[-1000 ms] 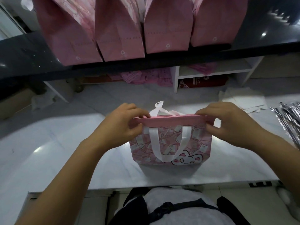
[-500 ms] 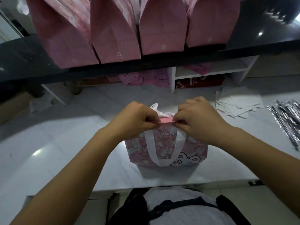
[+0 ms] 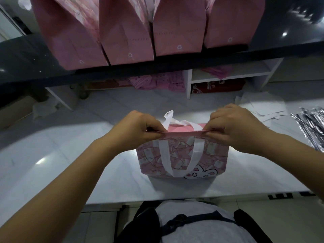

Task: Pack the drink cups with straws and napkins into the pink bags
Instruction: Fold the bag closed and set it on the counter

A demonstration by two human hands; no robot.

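Hands [image 3: 138,130] wider apart along bag rim [image 3: 184,133]

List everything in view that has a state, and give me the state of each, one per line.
Pink bag: upright on the white counter, top edge pressed flat.
Left hand: pinching the bag's top edge at its left end.
Right hand: pinching the top edge at its right end.
White handle: front loop hanging down.
Four pink bags on the dark shelf: standing in a row.
Silver-wrapped straws: lying loose at right.
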